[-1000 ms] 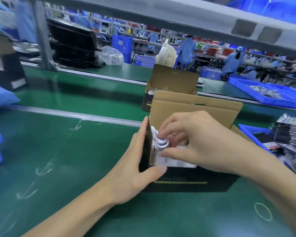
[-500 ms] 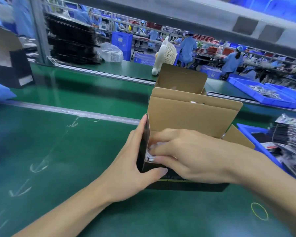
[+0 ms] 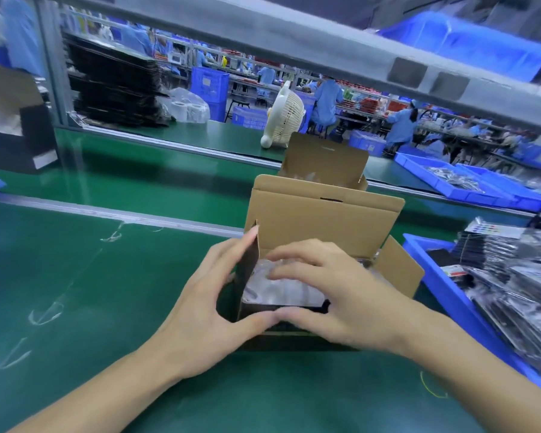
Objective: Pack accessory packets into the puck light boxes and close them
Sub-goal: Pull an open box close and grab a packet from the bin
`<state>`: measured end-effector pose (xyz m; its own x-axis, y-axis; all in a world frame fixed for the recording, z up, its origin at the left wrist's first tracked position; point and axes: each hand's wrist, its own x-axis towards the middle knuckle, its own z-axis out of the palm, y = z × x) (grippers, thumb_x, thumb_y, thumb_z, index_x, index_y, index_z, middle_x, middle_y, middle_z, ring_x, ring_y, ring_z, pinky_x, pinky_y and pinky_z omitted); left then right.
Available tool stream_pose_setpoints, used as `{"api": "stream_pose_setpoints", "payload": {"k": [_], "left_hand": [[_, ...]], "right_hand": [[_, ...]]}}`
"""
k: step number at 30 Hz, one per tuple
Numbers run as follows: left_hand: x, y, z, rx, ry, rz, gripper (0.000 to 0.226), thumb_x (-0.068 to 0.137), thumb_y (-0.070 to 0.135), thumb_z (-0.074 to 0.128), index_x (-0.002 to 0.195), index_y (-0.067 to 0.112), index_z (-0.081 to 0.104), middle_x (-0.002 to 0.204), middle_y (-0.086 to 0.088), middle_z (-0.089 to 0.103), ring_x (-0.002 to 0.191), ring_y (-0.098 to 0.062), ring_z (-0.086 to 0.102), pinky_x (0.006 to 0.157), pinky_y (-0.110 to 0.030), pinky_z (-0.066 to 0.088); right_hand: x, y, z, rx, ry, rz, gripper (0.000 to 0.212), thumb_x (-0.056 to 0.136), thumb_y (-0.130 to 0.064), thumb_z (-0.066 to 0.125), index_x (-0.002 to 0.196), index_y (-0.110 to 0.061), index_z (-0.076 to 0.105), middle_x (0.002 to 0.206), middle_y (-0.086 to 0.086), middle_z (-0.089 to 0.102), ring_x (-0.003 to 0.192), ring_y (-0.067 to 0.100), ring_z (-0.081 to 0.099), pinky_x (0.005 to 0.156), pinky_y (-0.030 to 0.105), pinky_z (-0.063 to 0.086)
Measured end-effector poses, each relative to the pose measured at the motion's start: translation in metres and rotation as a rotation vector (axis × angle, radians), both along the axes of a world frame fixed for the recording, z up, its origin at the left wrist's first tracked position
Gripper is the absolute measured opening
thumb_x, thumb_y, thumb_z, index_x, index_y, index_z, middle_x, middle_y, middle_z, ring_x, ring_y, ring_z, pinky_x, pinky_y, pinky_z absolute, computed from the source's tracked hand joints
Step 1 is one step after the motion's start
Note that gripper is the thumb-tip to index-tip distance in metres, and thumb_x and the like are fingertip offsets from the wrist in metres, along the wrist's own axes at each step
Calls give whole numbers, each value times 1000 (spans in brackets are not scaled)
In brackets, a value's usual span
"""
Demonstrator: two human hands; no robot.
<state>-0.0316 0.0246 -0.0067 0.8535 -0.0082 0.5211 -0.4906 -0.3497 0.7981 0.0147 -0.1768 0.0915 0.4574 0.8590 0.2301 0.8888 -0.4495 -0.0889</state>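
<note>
Head view
Box (image 3: 322, 214): open carton, brown inside, dark outside, standing on the green mat (image 3: 75, 292) near centre; tall lid flap upright at the far side, a side flap splayed out to the right.
Packet (image 3: 281, 290): clear plastic bag lying inside the box, on top of the contents; what it holds is too blurred to tell.
Left hand (image 3: 206, 314): grasps the box's left side, fingers upright against the left flap, thumb curled round the near left corner.
Right hand (image 3: 341, 295): released, fingers spread and fairly straight over the box opening, fingertips on the packet, thumb along the near edge of the box.
Second box (image 3: 324, 160): also open, just behind the first, its flap raised.
Fan (image 3: 283, 115): small and cream, on the far bench beyond the second box.
Bins (image 3: 469, 182): blue trays at far right with small bagged parts.
Near bin (image 3: 444, 276): blue, at right, beside the box, filled with dark stacked packets.
Stack (image 3: 116, 89): flat black sheets piled at far left.
Band (image 3: 431, 385): yellow rubber loop on the mat, near right.
Background: people in blue coats at distant benches.
</note>
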Motion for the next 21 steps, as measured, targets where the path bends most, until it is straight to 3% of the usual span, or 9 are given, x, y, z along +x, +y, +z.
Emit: {"api": "stream_pose_setpoints", "payload": {"k": [2, 4, 7, 9, 13, 14, 16, 19, 21], "left_hand": [[0, 1, 1, 72, -11, 25, 83, 72, 57, 79, 145, 58, 40, 148, 25, 39, 139, -2, 44, 112, -25, 42], [1, 3, 2, 166, -9, 43, 67, 71, 62, 74, 135, 54, 56, 145, 28, 35, 136, 1, 44, 108, -9, 36], [3, 6, 6, 266, 2, 74, 51, 72, 66, 68, 119, 44, 69, 141, 26, 39, 132, 4, 44, 103, -2, 31], [4, 2, 13, 241, 25, 81, 40, 80, 67, 60, 109, 42, 74, 132, 27, 47, 127, -1, 50, 100, -6, 35], [10, 3, 26, -22, 173, 45, 15, 96, 48, 61, 98, 45, 76, 114, 17, 67, 109, -12, 65, 94, -23, 48], [11, 3, 29, -80, 176, 11, 23, 95, 29, 67, 105, 50, 71, 118, 14, 69, 112, -15, 66, 95, -24, 50], [9, 5, 31, -172, 109, -52, 74, 89, -4, 73, 128, 56, 53, 130, 8, 68, 120, -14, 64, 102, -22, 49], [7, 3, 32, -227, 27, -95, 102, 82, -14, 70, 140, 61, 32, 135, 3, 66, 122, -16, 64, 104, -22, 47], [7, 3, 30, -240, -6, -96, 110, 84, -15, 69, 143, 65, 23, 135, 5, 66, 123, -16, 63, 107, -24, 45]], "right_hand": [[9, -27, -5, 347, -250, -96, 21, 90, -30, 64, 95, -12, 73, 112, 1, 65, 104, 17, 59, 90, 33, 46], [18, -56, -12, 621, -384, -304, 14, 90, -22, 64, 88, -9, 70, 102, 1, 63, 96, 17, 59, 84, 25, 47], [17, -85, -31, 909, 2, -493, 18, 90, -39, 66, 101, -26, 65, 103, -14, 67, 97, 9, 65, 82, 14, 49], [12, -90, -49, 956, 238, -440, 25, 86, -39, 62, 108, -30, 68, 109, -19, 70, 103, 0, 65, 86, 9, 46], [13, -87, -64, 761, 192, -331, 25, 92, -31, 58, 108, -22, 74, 118, -17, 69, 117, 6, 60, 100, 22, 45], [16, -88, -64, 737, 207, -315, 26, 94, -29, 54, 106, -21, 75, 117, -17, 69, 117, 8, 60, 101, 25, 44], [20, -90, -60, 699, 263, -312, 26, 95, -28, 52, 101, -23, 77, 114, -18, 70, 116, 7, 61, 105, 28, 40], [25, -86, -59, 796, 448, -305, 15, 91, -24, 65, 99, -32, 74, 110, -14, 71, 113, 10, 62, 101, 28, 44], [28, -84, -62, 962, 608, -300, 36, 81, -15, 76, 108, -34, 63, 116, -13, 64, 118, 13, 57, 94, 21, 48]]}}
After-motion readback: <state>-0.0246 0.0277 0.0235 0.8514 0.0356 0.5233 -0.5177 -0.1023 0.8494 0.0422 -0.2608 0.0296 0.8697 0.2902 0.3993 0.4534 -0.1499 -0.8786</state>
